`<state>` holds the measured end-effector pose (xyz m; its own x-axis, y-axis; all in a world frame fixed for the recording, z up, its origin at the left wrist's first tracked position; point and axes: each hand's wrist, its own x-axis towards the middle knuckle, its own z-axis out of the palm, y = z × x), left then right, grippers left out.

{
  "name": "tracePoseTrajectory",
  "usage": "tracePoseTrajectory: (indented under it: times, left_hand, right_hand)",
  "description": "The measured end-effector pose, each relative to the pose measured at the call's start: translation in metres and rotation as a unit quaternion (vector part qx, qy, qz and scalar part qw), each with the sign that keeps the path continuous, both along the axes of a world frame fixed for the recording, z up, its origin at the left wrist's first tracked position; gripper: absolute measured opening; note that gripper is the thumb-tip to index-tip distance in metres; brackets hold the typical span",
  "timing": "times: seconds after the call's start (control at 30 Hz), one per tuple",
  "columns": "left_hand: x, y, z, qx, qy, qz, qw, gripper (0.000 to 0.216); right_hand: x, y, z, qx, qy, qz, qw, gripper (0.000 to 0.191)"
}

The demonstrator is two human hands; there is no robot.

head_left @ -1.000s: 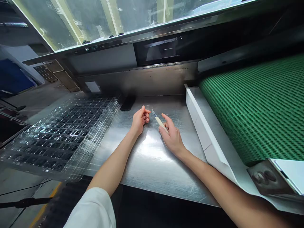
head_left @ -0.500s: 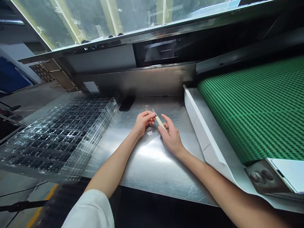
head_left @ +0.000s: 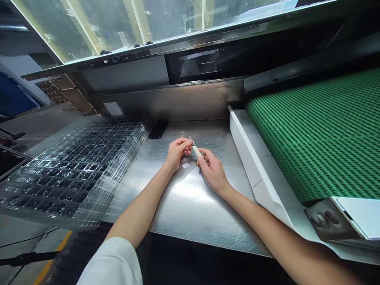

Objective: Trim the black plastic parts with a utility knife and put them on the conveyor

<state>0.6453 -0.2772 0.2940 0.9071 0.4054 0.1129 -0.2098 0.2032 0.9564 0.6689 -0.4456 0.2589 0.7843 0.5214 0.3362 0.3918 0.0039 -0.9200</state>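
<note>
My right hand (head_left: 214,171) grips a slim craft knife (head_left: 197,151) by its cream-coloured handle, fingers closed around it. The knife's thin pointed tip slants up and to the left. At that tip end, my left hand (head_left: 177,152) is closed in a pinch, thumb and forefinger against the knife just where the handle ends. Whether anything small is also caught between those fingers, I cannot make out. A small white scrap (head_left: 185,165) lies on the metal worktop (head_left: 190,213) below and between the hands.
Clear plastic trays (head_left: 80,170) with dark parts in their pockets are stacked at the left. A black phone (head_left: 158,130) lies behind my left hand. On the right, a white-lined guard (head_left: 252,166) separates the worktop from a green conveyor belt (head_left: 320,134).
My right forefinger, stretched out before, has curled in onto the knife handle. Both hands and the knife have shifted very slightly left.
</note>
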Motion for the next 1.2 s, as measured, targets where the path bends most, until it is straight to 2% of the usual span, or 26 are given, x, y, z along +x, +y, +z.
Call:
tracePoseTrajectory:
  times: [0.53, 1.2]
  left_hand:
    - [0.0020, 0.0008, -0.0038, -0.023, -0.007, -0.011, 1.000, 0.034]
    - [0.0004, -0.0016, -0.0014, 0.025, -0.003, 0.004, 1.000, 0.033]
  right_hand:
    - [0.0010, 0.0018, -0.0037, 0.036, 0.037, -0.003, 0.999, 0.046]
    - [0.0001, 0.0026, -0.0028, 0.027, 0.045, 0.013, 0.999, 0.044]
